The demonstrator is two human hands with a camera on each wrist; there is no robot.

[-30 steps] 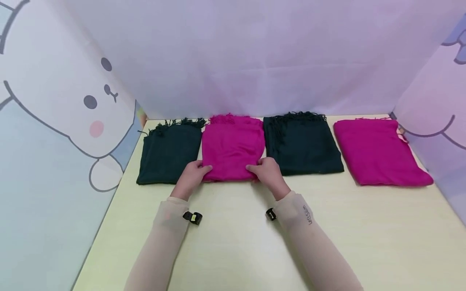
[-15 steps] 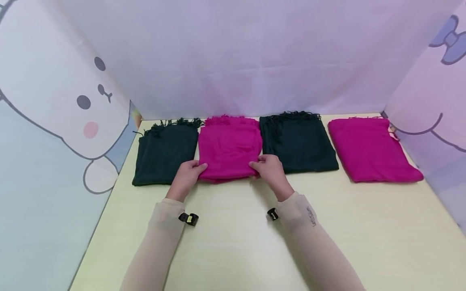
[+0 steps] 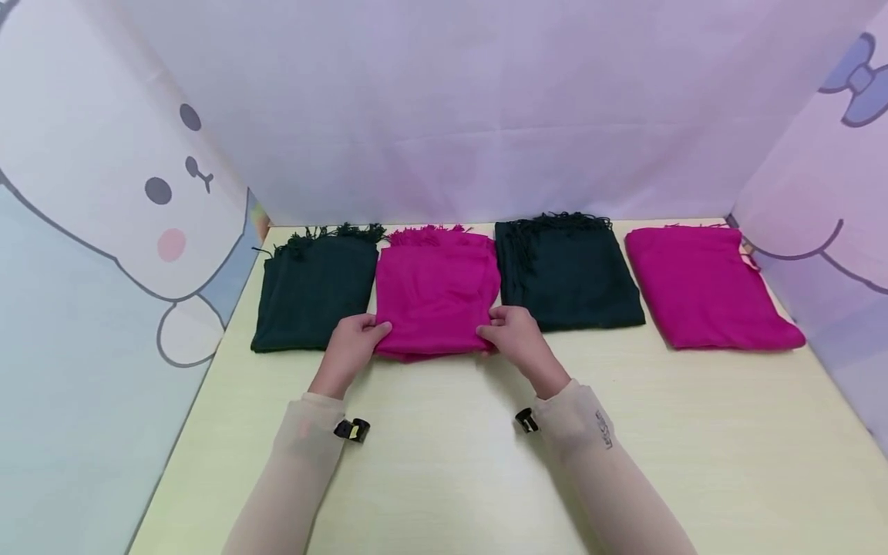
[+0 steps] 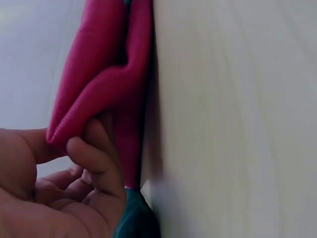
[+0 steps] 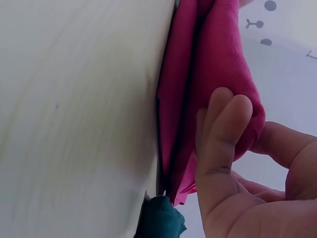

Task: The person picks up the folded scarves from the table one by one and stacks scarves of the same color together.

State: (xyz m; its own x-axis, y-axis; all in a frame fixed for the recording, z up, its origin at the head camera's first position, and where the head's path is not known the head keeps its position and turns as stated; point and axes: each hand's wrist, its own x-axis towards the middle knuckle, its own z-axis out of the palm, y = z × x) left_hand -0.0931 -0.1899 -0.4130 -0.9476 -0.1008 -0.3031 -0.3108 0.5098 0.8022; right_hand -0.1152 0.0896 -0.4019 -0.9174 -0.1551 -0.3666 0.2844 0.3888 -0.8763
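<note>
A folded magenta scarf (image 3: 437,293) with fringe along its back edge lies between two dark green scarves. My left hand (image 3: 350,347) pinches its front left corner, thumb on top and fingers underneath. At the front right corner my right hand (image 3: 516,343) pinches it the same way. In the left wrist view the upper layers of the magenta scarf (image 4: 99,84) are lifted above a lower layer by the table. The right wrist view shows fingers (image 5: 228,124) under the raised fold of the magenta scarf (image 5: 223,64), a gap beneath it.
A folded dark green scarf (image 3: 315,293) lies on the left, another dark green scarf (image 3: 572,274) on the right. Farther right is a second magenta scarf (image 3: 714,289). They line the back of the pale table (image 3: 430,462), before a white curtain (image 3: 451,108).
Both hands have drawn the front edge of the middle magenta scarf slightly toward me, and its fringed end has shifted forward too. The view has swung a little to the right.
</note>
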